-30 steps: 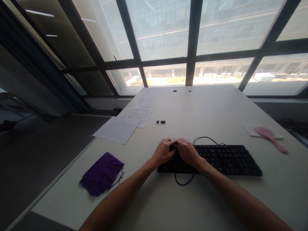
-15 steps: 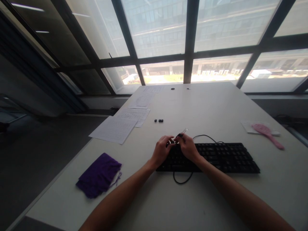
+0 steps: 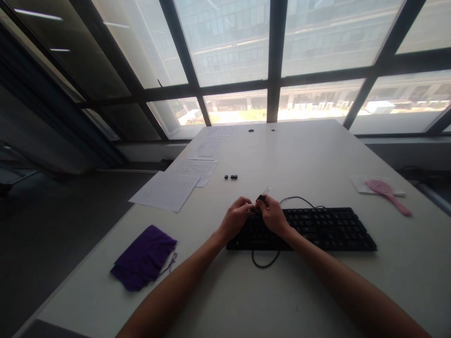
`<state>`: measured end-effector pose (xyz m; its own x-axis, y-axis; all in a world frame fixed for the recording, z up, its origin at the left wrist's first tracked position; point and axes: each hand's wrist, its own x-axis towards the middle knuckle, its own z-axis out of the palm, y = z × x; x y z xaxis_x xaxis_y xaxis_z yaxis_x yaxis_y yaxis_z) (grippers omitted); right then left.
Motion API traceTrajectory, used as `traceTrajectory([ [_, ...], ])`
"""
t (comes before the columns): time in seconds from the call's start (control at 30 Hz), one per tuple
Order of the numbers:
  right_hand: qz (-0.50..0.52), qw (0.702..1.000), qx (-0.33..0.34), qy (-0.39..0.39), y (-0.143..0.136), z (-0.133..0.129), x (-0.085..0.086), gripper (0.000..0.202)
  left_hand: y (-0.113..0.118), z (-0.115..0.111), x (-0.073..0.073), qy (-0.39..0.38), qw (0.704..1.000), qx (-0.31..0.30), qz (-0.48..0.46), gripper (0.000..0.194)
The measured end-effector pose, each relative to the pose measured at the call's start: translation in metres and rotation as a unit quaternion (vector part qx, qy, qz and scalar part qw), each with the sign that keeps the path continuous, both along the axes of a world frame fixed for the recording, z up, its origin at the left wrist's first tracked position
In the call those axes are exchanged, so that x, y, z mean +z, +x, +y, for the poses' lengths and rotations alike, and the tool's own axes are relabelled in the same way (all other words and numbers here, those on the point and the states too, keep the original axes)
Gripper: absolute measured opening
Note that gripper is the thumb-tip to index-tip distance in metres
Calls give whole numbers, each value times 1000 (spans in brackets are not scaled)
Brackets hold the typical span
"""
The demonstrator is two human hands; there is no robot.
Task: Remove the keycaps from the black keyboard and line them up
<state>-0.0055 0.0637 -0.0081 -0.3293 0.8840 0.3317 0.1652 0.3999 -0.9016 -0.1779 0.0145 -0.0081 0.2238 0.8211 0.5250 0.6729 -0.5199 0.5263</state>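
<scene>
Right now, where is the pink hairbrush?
In the head view, the pink hairbrush lies at the right, partly on a white sheet, beyond the keyboard's right end.

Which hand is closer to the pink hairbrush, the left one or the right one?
The right hand. It is over the keyboard, to the left of the pink hairbrush. The left hand is farther left.

"What's hidden?"
"The left hand (image 3: 235,219) and right hand (image 3: 275,217) cover part of the keyboard (image 3: 327,230); the right partly hides a wire-ended tool (image 3: 261,198)."
"Can you read the papers (image 3: 165,190)?"
"No, too small."
</scene>
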Motion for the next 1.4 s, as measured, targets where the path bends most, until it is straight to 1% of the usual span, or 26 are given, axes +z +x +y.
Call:
traceTrajectory([
  [0.07, -7, 1000, -9, 1, -1, -1, 3, 21, -3, 5, 3, -15, 999, -22, -36, 11],
  [0.13, -8, 1000, -17, -3, -2, -1, 4, 22, -9, 13, 8, -35, 997, -29, -66, 10],
  [0.2, -9, 1000, -18, -10, -2, 0, 5, 23, -19, 28, 12, -50, 995, -1, -90, 10],
  [0.27, -10, 1000, -15, -15, -2, 1, 3, 24, -32, 49, 12, -53, 993, 54, -88, 10],
  [0.33, -8, 1000, -16, -15, -2, 2, 2, 25, -45, 71, 7, -51, 992, 106, -47, 10],
  [0.4, -4, 1000, -18, -13, -2, 2, 1, 26, -57, 91, -1, -46, 990, 135, 13, 10],
  [0.47, 0, 1000, -20, -13, -2, 1, 0, 26, -65, 106, -10, -34, 987, 142, 61, 9],
  [0.57, 1, 1000, -16, -16, -2, 2, 0, 26, -69, 120, -18, -25, 985, 143, 98, 9],
  [0.7, -2, 1000, -14, -21, -3, 3, 0, 26, -70, 133, -18, -10, 978, 167, 121, 10],
  [0.87, -10, 1000, -10, -21, -2, 3, 1, 25, -74, 146, -17, 9, 972, 200, 124, 12],
  [1.13, -10, 1000, -2, -23, -2, 3, 2, 23, -76, 151, -22, 4, 970, 217, 113, 14],
  [1.2, -9, 1000, -2, -23, -2, 2, 2, 24, -76, 151, -22, 2, 969, 220, 112, 19],
  [1.3, -5, 1000, -2, -22, -2, 1, 3, 26, -77, 152, -22, 7, 967, 230, 107, 32],
  [1.4, 22, 999, -8, -32, -1, 1, 4, 26, -78, 153, -21, 6, 966, 238, 106, 40],
])
